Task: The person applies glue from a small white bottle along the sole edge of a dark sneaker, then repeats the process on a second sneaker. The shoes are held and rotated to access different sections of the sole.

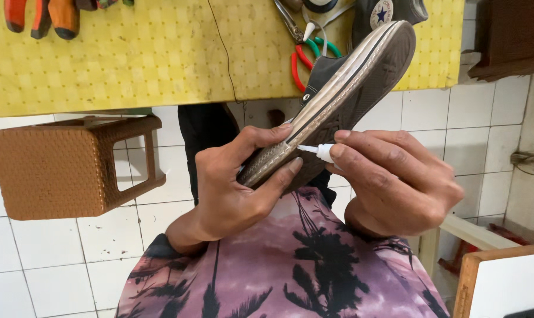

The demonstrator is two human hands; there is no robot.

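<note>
Left hand [231, 182] fingers clamp sneaker [343, 88]; right hand [396, 182] pinches glue tube [321, 152].

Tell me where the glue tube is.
In the head view, right of centre: the glue tube is pinched in the right hand, its nozzle touching the sneaker sole edge.

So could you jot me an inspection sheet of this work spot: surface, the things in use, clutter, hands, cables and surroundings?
Surface: yellow dotted table top, above the lap.
Job's things: dark canvas sneaker, sole up; small white glue tube, nozzle at the sole's edge.
Clutter: red and green handled pliers, orange handled tools, second sneaker on the table.
Hands: left hand grips the sneaker's end; right hand pinches the glue tube.
Cables: one thin dark thread or wire across the table.
Surroundings: brown woven plastic stool, white tiled floor, wooden framed white board.
</note>
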